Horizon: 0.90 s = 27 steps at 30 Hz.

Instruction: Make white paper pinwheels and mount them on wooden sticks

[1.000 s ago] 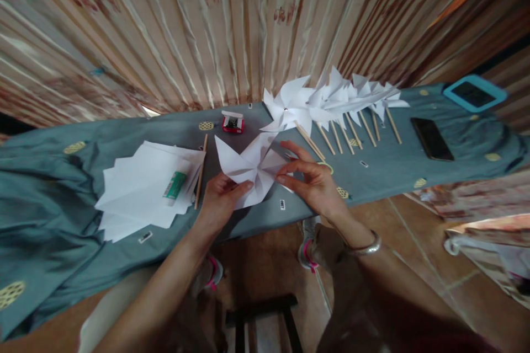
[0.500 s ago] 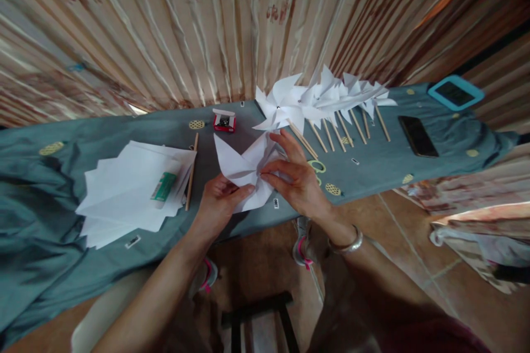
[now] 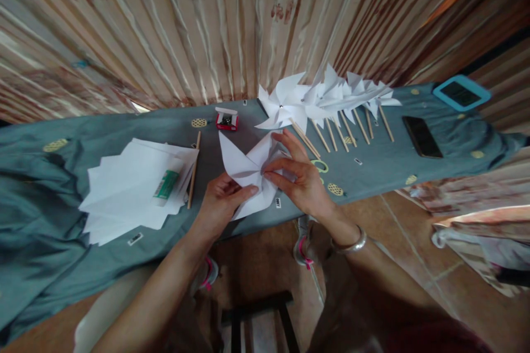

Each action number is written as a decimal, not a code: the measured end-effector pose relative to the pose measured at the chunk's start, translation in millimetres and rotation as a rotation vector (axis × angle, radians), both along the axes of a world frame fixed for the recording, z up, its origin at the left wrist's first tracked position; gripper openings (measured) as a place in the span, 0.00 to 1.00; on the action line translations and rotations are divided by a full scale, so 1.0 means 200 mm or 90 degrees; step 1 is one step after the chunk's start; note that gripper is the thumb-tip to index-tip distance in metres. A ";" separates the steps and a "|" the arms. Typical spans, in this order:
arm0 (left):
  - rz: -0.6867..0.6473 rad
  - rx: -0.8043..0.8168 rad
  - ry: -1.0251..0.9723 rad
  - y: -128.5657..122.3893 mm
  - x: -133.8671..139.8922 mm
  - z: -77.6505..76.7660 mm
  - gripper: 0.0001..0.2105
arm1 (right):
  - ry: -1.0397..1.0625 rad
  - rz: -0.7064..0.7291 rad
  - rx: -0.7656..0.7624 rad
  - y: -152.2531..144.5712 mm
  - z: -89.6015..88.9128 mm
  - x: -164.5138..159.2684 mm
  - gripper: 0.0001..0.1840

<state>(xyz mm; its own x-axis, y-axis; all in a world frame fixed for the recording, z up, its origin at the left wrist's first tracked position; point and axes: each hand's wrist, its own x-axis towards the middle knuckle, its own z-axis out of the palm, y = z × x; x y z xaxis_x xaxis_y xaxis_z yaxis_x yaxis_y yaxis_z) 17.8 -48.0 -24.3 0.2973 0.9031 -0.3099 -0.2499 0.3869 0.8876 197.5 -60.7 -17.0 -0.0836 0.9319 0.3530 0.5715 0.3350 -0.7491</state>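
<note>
A white paper pinwheel (image 3: 252, 168) with folded blades is held between my two hands above the near edge of the table. My left hand (image 3: 226, 196) pinches its lower left part, thumb on top and fingers underneath. With thumb and index finger, my right hand (image 3: 300, 176) pinches at the pinwheel's centre, and its other fingers rest along the right blade. Whether a pin sits at the centre is hidden by the fingertips. Just beyond the pinwheel stands an open small red box (image 3: 227, 119) with dark little pieces inside.
Stacked white paper (image 3: 124, 193) lies left, with a green glue stick (image 3: 166, 185) on it and a wooden stick (image 3: 194, 171) beside it. Several finished pinwheels (image 3: 285, 102) line the back. Yellow-green scissors (image 3: 319, 166), a phone (image 3: 422, 137) and a blue-framed tablet (image 3: 461, 92) lie right.
The view has shifted slightly, moving the scene a little to the right. Both hands keep almost the same grip on the paper pinwheel.
</note>
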 end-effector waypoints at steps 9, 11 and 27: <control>0.024 -0.022 0.009 0.00 -0.01 0.01 0.21 | 0.032 0.019 -0.017 -0.01 0.01 -0.02 0.04; 0.021 -0.025 0.005 0.00 -0.02 0.01 0.19 | 0.035 0.022 -0.023 -0.01 0.01 -0.02 0.04; 0.039 -0.053 -0.016 0.01 -0.01 0.01 0.19 | 0.026 0.027 -0.008 -0.01 0.02 -0.02 0.03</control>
